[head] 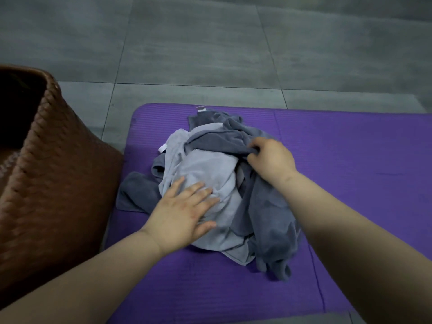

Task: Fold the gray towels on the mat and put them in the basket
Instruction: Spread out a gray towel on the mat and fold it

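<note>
Although both hands are already on the pile, no towel appears folded and the task is judged to be at its very start. Nearest the camera, the purple mat [210, 288] lies bare in front of the heap. On it, the left hand [184, 213] rests flat on the light gray towel [205, 169], fingers spread and palm down, pressing rather than gripping; this grip holds nothing. Beside it, the dark gray towel [264, 211] drapes down the right flank of the heap and runs up over its top. Further out, the right hand [271, 157] has its grip pressed together, pinching a ridge of that dark gray towel between thumb and fingers near the crest of the pile. A second dark piece pokes out at the left edge; whether it is a separate towel cannot be told. How many towels the heap holds is likewise unclear. To the left, the woven brown basket [58, 178] stands just beside the mat, its interior dark; no towel can be made out inside. Remaining: separate, fold and basket every towel. Beyond lies gray tiled floor [210, 43]
</note>
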A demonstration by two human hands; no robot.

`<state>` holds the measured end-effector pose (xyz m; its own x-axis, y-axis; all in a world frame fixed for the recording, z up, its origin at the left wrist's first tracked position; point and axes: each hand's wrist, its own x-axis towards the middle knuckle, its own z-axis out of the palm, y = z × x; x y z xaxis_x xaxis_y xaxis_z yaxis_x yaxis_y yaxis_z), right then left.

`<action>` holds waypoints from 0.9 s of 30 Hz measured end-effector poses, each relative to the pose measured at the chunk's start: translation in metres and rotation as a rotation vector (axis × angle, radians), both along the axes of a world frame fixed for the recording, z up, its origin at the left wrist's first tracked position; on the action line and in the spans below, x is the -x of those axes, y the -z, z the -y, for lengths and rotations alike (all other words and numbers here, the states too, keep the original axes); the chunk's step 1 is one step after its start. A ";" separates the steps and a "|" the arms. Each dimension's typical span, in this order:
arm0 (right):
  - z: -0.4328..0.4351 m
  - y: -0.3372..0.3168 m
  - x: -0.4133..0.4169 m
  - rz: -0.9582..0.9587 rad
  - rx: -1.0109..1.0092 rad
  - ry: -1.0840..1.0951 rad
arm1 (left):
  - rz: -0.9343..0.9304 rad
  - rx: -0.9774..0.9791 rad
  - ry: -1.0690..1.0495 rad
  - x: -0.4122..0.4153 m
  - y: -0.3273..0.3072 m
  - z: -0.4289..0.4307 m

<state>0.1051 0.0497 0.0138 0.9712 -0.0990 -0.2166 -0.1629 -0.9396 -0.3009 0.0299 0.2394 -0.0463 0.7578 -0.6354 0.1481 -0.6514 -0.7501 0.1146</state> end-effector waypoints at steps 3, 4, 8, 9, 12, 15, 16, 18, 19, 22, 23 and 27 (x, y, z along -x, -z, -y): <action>0.018 -0.010 0.008 -0.196 -0.046 -0.092 | -0.057 0.309 -0.175 -0.016 -0.019 0.012; 0.022 -0.010 0.012 -0.270 -0.042 -0.132 | -0.050 0.379 -0.249 -0.025 -0.025 0.016; 0.035 -0.011 0.025 -0.437 -0.108 -0.193 | -0.359 0.247 -0.519 -0.069 -0.035 0.038; 0.039 -0.011 0.027 -0.473 -0.133 -0.171 | -0.458 0.151 -0.535 -0.078 -0.033 0.042; 0.046 -0.011 0.023 -0.317 -0.163 -0.009 | -0.433 0.195 -0.559 -0.088 -0.028 0.048; 0.032 -0.011 0.010 0.040 -0.118 -0.102 | -0.284 0.372 -0.479 -0.086 -0.038 0.055; 0.025 -0.010 0.006 0.045 -0.093 -0.236 | -0.280 0.417 -0.444 -0.085 -0.045 0.057; 0.015 -0.014 -0.004 -0.001 -0.048 -0.390 | -0.321 0.489 -0.383 -0.085 -0.066 0.062; 0.015 -0.022 -0.008 -0.024 -0.026 -0.386 | -0.352 0.510 -0.354 -0.086 -0.076 0.063; 0.030 -0.055 -0.015 -0.065 0.064 -0.364 | -0.443 0.540 -0.375 -0.081 -0.114 0.059; 0.037 -0.068 -0.013 -0.108 0.116 -0.378 | -0.459 0.538 -0.397 -0.076 -0.129 0.060; 0.074 -0.122 0.009 -0.180 0.163 -0.219 | -0.533 0.599 -0.442 -0.047 -0.193 0.075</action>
